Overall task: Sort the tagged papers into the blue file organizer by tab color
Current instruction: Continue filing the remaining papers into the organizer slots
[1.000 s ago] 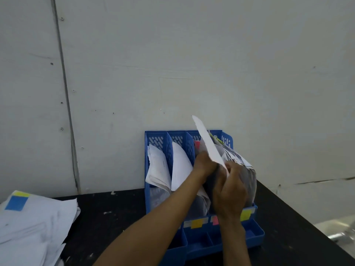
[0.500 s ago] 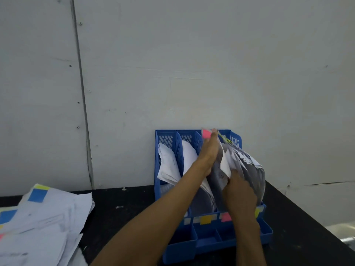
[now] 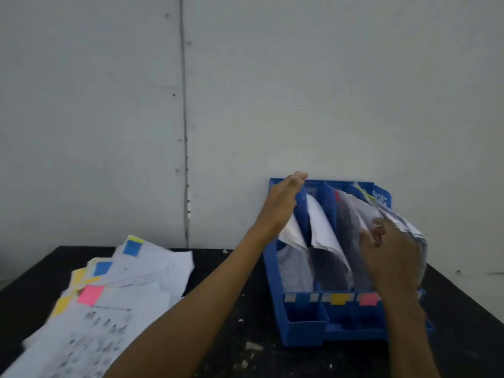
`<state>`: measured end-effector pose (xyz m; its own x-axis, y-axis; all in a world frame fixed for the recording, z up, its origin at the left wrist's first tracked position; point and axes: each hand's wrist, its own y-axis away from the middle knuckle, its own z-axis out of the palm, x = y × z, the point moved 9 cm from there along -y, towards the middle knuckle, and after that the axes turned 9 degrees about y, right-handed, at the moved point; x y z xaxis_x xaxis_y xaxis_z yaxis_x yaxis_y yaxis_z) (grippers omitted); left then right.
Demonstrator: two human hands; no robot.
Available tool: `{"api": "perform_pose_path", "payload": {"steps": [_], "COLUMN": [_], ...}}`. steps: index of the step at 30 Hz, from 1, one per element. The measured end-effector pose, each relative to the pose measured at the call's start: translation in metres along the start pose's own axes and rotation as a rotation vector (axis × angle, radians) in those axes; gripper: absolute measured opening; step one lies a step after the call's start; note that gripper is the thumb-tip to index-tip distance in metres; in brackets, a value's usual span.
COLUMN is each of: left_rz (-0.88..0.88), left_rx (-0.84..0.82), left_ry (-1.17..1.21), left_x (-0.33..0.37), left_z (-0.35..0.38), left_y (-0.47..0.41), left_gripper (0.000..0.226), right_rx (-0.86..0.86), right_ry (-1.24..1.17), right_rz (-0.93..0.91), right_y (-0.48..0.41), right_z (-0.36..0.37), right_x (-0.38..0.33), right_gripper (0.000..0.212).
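Note:
The blue file organizer (image 3: 305,320) stands against the wall, with white papers (image 3: 321,227) curling out of its slots. Blue, yellow and pink labels mark its front lip; my right forearm hides the last label. My left hand (image 3: 286,199) reaches over the top of the leftmost divider with fingers stretched out, holding nothing. My right hand (image 3: 390,249) lies against the sheets in the right-hand slots, its fingers loosely bent and blurred. A messy pile of tagged papers (image 3: 141,279) lies on the left of the black table, showing blue, yellow and pink tabs.
A grey wall rises directly behind the organizer. The black table (image 3: 234,268) shows its bare top between the pile and the organizer, with small white scraps near its front. Its right edge falls away just beyond the organizer.
The sheet my hands held up has gone down into the right-hand slots. My left hand has let go and shifted left to the organizer's top left. The view has swung left and shows more of the pile.

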<state>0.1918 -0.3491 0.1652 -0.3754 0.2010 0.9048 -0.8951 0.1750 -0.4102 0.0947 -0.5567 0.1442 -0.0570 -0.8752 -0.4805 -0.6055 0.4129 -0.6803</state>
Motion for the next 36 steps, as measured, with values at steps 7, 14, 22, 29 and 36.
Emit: {"api": "perform_pose_path", "payload": {"steps": [7, 14, 22, 29, 36], "left_rz": [0.013, -0.496, -0.358, -0.338, -0.397], "left_rx": [0.51, 0.717, 0.729, 0.771, 0.704], "left_ry": [-0.611, -1.11, -0.804, -0.665, -0.724], "left_x": [-0.016, -0.046, -0.041, -0.044, -0.057], "left_z": [-0.243, -0.385, -0.401, -0.405, -0.41], "left_y": [0.148, 0.271, 0.289, 0.291, 0.291], "left_gripper": [0.025, 0.039, 0.039, 0.036, 0.036], "right_rx": [-0.409, -1.007, -0.817, -0.703, -0.524], "right_ry": [-0.463, -0.168, -0.128, -0.305, -0.334], "right_rz": [-0.114, -0.094, 0.204, 0.31, 0.216], "right_y": [0.1, 0.288, 0.322, 0.318, 0.304], "right_z": [0.06, 0.165, 0.17, 0.175, 0.163], "right_x": [-0.12, -0.236, -0.237, -0.22, -0.216], "right_gripper": [0.005, 0.053, 0.073, 0.018, 0.004]}}
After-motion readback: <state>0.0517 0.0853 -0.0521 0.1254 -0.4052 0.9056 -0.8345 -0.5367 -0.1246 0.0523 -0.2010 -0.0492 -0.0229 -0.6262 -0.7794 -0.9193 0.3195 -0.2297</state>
